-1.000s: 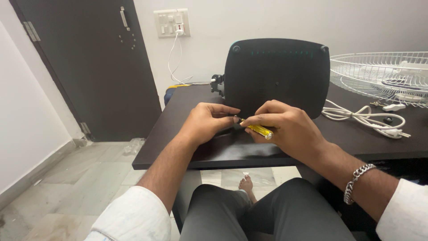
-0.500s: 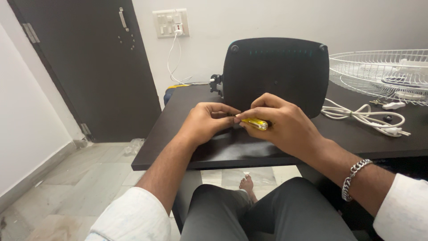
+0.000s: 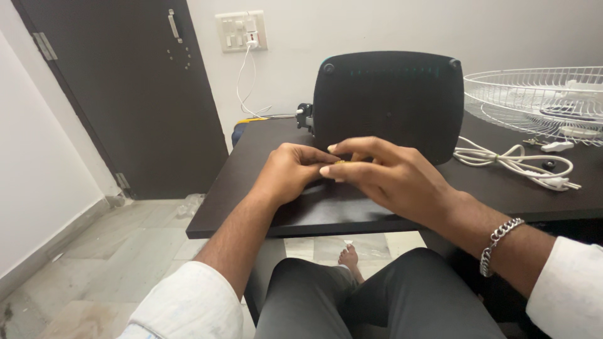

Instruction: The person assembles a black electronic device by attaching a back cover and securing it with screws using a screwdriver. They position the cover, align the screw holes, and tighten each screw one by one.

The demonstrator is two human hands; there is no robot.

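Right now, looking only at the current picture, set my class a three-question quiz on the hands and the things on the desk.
1. True or false: the right hand and the left hand meet in front of the black housing.
2. What lies right of the housing, nearest it? A) white power cord B) a book C) a mug
3. Fill in: the white wire fan guard lies at the desk's far ____ end.

Key: 1 true; 2 A; 3 right. Only a sliver of the yellow tool shows between the fingers.
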